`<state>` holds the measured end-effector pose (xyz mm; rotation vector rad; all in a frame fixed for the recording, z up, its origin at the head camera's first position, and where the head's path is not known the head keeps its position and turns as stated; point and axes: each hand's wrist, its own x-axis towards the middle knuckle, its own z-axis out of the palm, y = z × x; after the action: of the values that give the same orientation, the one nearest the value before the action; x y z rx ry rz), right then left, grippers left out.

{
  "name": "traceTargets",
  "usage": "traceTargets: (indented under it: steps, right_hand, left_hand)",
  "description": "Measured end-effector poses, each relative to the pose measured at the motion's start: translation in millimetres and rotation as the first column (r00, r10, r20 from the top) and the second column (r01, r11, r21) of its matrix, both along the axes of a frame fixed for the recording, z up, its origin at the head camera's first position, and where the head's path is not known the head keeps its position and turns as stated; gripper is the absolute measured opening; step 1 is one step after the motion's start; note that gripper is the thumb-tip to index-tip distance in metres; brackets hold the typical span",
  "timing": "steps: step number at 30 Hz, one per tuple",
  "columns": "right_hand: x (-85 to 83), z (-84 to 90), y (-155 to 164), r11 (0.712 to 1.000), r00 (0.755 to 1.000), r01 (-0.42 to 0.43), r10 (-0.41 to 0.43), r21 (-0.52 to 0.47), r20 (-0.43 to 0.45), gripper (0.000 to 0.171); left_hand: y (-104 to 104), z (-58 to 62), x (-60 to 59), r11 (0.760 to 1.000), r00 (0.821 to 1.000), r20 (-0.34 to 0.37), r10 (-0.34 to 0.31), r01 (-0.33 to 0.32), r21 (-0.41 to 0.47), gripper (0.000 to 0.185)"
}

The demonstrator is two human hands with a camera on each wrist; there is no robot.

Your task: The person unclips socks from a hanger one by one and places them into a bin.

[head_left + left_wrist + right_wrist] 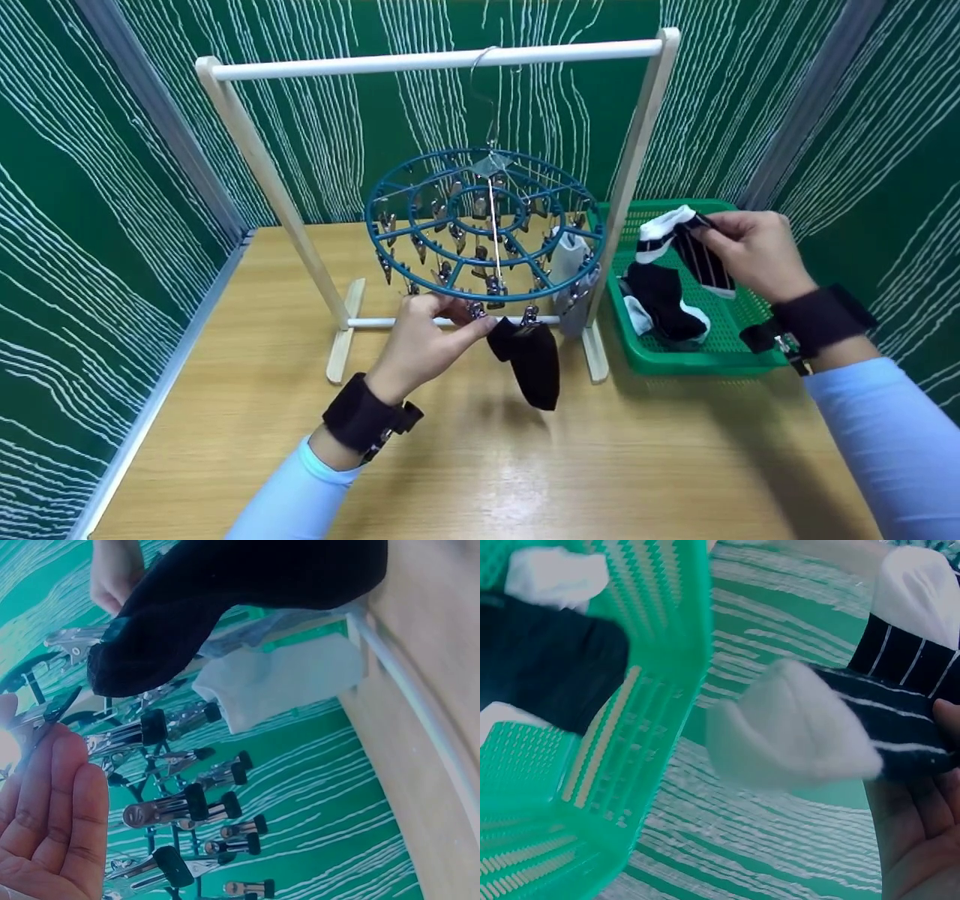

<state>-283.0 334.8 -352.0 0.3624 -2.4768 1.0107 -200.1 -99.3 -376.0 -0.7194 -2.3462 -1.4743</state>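
My left hand is at the near rim of a round blue clip hanger, pinching one of its metal clips between thumb and fingers. Just beside it, a black sock hangs from another clip; in the left wrist view this black sock spans the top. Over the green basket, my right hand pinches a black-and-white striped sock. The right wrist view shows the white parts of this striped sock drooping from the fingers.
The hanger hooks onto the white bar of a wooden rack. A pale sock hangs at its right side, near the rack's post. Black and white socks lie in the basket. Green patterned walls surround the wooden table.
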Motion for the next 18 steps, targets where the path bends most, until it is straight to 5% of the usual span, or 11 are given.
traceTargets:
  steps: [18]
  right_hand:
    - [-53.6,-18.6,9.1,0.944,0.968,0.063,-0.137,0.325,0.209,0.027]
  left_hand:
    - [-0.6,-0.6,-2.4,1.000,1.000,-0.014,-0.022,0.022,0.005,0.014]
